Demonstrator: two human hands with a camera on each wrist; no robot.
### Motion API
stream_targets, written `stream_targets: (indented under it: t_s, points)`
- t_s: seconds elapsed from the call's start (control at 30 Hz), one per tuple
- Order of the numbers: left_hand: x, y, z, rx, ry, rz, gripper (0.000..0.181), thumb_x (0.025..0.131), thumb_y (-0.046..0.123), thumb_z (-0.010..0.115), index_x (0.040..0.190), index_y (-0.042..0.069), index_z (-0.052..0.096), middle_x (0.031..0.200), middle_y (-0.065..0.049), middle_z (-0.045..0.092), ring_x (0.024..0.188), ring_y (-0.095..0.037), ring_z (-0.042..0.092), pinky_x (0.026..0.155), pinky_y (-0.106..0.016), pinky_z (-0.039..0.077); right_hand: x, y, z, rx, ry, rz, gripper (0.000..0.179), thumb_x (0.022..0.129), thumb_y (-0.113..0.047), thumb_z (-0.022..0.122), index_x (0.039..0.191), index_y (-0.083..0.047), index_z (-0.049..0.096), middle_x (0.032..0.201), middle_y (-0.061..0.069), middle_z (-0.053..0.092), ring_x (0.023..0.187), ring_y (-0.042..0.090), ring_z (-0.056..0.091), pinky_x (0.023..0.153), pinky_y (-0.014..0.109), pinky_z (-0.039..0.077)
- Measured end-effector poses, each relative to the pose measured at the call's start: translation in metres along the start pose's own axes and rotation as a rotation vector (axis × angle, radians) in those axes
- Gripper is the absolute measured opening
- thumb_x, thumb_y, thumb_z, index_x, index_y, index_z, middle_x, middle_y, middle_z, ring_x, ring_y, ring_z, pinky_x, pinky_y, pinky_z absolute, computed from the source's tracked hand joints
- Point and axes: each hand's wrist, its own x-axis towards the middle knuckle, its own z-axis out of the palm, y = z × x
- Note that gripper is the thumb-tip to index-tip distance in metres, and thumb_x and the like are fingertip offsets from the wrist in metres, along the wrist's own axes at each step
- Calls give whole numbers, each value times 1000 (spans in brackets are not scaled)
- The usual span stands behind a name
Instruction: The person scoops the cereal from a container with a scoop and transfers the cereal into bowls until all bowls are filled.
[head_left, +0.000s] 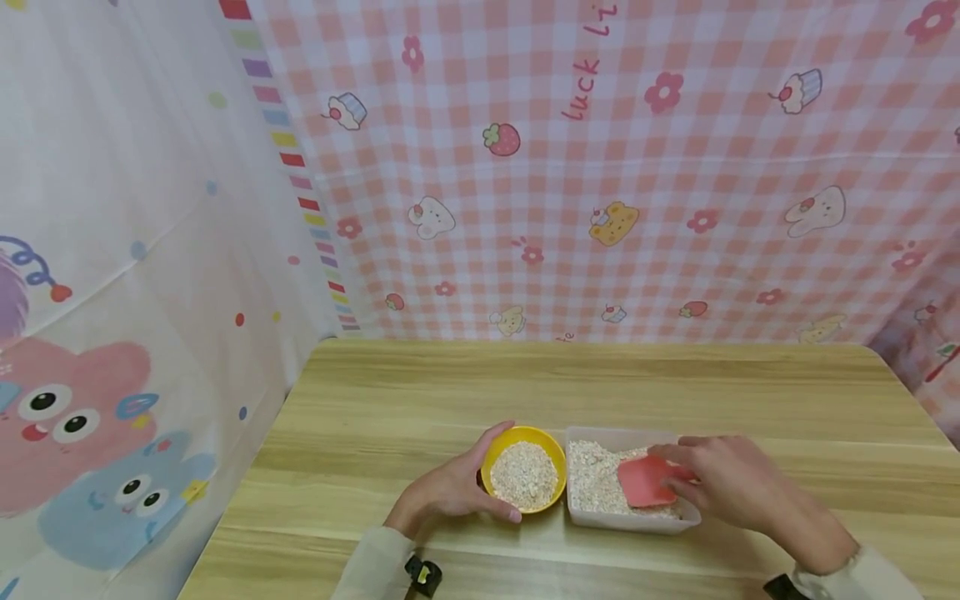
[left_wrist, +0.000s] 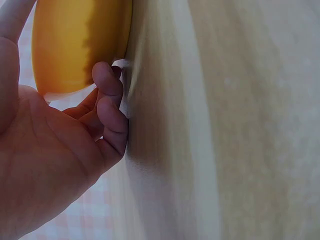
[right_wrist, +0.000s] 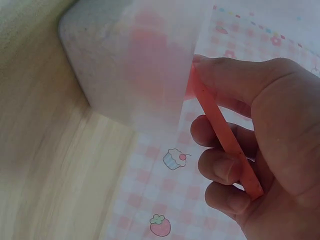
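Right hand [head_left: 731, 483] pinches a flat red scraper [head_left: 647, 481], thumb on one face, fingers curled behind it along the upper edge; right wrist view shows the scraper [right_wrist: 225, 135] edge-on, thin, slightly flexed looking, flecked with grain dust. Blade end below the grip dips into the oat-like grains [head_left: 596, 479] inside the translucent tub [head_left: 633, 523], tilted, not flat. Judgement: scraper is light and springy, probably a bit slick with dust, so the hold near the top edge with fingers backing the blade is the sensible spot; gripping lower would bury fingers in grain. Left of that grip, left hand [head_left: 453, 492] cups the yellow bowl [head_left: 487, 467], thumb over the far rim, fingers wrapped round the near side; in the left wrist view the fingertips [left_wrist: 107, 82] curl under the bowl's [left_wrist: 75, 40] wall down to the table. Bowl is heaped with the same grains, touching or just beside the tub's left wall, cannot tell which. Judgement: bowl looks like smooth hard plastic, light even when full, could slide on the wooden table [head_left: 420, 392], so bracing the wall is right. Grains are loose, spill easily. Beyond both hands, bare tabletop, then pink checked cloth [head_left: 600, 167] backdrop.
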Motion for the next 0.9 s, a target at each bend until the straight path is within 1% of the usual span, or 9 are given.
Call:
stream_targets:
  t_s: [0.33,0.47,0.57,0.67,0.77,0.83,0.9]
  points:
    - [-1,4,0,23,4,2,118,72,36,90,159,31,10,162,-4,25,146,-29,28,117,-58,21,-1,-3,-1,26,-45,28,33,81,-25,81,113,-18,73,75,-16,56,56,-5,39,50,20,33]
    - [-1,4,-1,29,2,15,119,72,36,90,159,28,9,163,-4,24,147,-28,26,118,-57,20,-2,-4,-1,22,-52,34,33,81,-25,81,113,-18,73,78,-14,57,55,-3,35,51,20,31]
    - [-2,5,-1,47,14,27,119,72,38,90,159,26,10,162,-6,23,147,-28,25,118,-56,20,-1,-4,-1,16,-58,41,32,82,-25,80,112,-18,74,79,-13,59,54,-2,34,50,20,31]
    - [-3,8,-3,76,54,29,118,72,42,89,159,25,12,158,-10,28,143,-29,32,116,-56,25,-1,-5,-1,17,-65,49,32,82,-26,80,112,-18,74,79,-13,60,55,-2,34,50,20,31]
    - [-5,13,-6,111,128,34,114,73,47,86,159,26,15,151,-14,35,136,-31,40,112,-56,32,-1,-6,-2,21,-67,52,31,82,-26,80,111,-17,74,80,-12,61,55,-2,34,51,21,31]
    - [-6,17,-7,136,184,48,110,74,50,85,158,29,17,150,-16,36,135,-32,42,110,-57,35,0,-6,-2,29,-69,48,31,82,-26,80,111,-17,74,81,-12,63,56,-2,35,51,21,31]
    - [-7,21,-7,161,239,63,106,75,53,83,157,33,18,152,-16,34,137,-32,39,108,-58,36,0,-6,-2,31,-69,42,30,82,-26,80,110,-17,75,84,-11,66,58,-3,37,52,21,33]
